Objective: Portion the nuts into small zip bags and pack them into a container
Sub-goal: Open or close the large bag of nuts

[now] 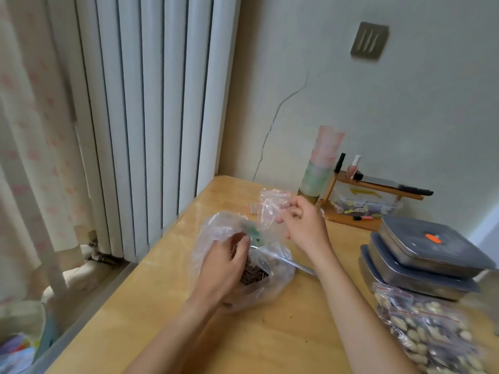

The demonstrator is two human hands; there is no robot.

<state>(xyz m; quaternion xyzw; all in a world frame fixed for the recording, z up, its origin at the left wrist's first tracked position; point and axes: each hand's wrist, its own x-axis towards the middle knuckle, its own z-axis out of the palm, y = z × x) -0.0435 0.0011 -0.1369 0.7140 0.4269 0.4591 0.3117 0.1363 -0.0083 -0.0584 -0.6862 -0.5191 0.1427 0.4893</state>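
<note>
A large clear plastic bag (278, 276) of dark brown nuts (255, 275) lies on the wooden table (283, 333). My left hand (224, 268) reaches into its mouth, fingers curled around some nuts. My right hand (305, 225) pinches a small empty zip bag (271, 206) with a red strip and holds it up just above and behind the big bag. A metal spoon handle (299, 267) sticks out of the big bag toward my right wrist. Several filled small zip bags of pale nuts (429, 333) are piled at the right front.
Three stacked metal containers with grey lids (432, 252) stand at the right. Behind them is a small wooden rack (364, 203) with bottles and pens, and a stack of cups (321, 168). Another small zip bag (253, 207) lies flat near the wall. A white radiator (151, 117) is left of the table.
</note>
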